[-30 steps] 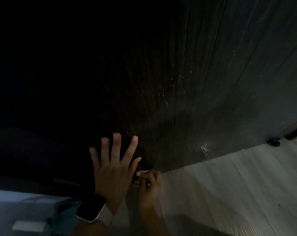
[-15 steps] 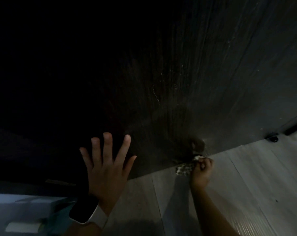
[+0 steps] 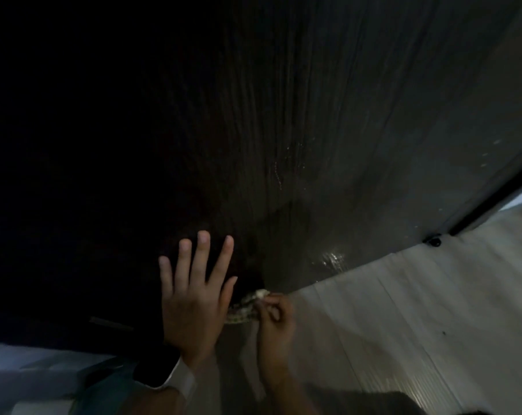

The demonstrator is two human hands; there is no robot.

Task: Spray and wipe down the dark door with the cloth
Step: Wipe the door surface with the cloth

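Since half a second ago the right hand (image 3: 273, 313) has swept the cloth (image 3: 244, 307) leftward along the foot of the door (image 3: 328, 145), and now sits just beside the left hand (image 3: 193, 301). Its fingers are curled tight around the bunched cloth, which presses against the door's bottom edge where it meets the floor (image 3: 418, 310). The left hand lies flat, fingers spread, bracing the door. A wet patch glistens to the right of the wiping hand; the next stroke should probably carry firm, even pressure back that way.
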